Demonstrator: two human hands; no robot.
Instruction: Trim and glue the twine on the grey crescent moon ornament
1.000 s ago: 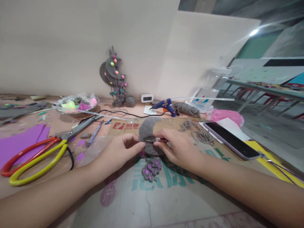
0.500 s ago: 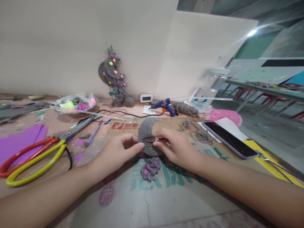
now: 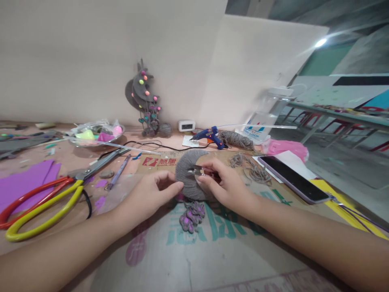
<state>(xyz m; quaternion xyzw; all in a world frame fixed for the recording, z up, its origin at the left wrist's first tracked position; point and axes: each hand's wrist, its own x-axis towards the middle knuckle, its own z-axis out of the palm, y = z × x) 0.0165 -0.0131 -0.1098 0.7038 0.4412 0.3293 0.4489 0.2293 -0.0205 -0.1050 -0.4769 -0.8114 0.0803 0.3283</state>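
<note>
A crescent wrapped in grey yarn (image 3: 187,178) stands over the cardboard in front of me. My left hand (image 3: 161,188) pinches its left edge between thumb and fingers. On the other side my right hand (image 3: 220,180) is closed on a small clip-like tool (image 3: 197,172), whose tip lies against the inner part of the crescent; the tool is partly hidden by the fingers. Just below the crescent lie grey yarn pieces with purple patches (image 3: 192,217).
Red and yellow scissors (image 3: 79,176), a pen (image 3: 119,172) and purple sheets (image 3: 27,184) lie left. Behind are a glue gun (image 3: 209,136), a clock (image 3: 186,126) and a decorated moon hanging (image 3: 142,89). A phone (image 3: 293,179) and loose yarn (image 3: 257,172) lie right.
The crescent has turned slightly and shows a broader face. The tool in my right hand has shifted a little up and to the right. My left hand has barely moved.
</note>
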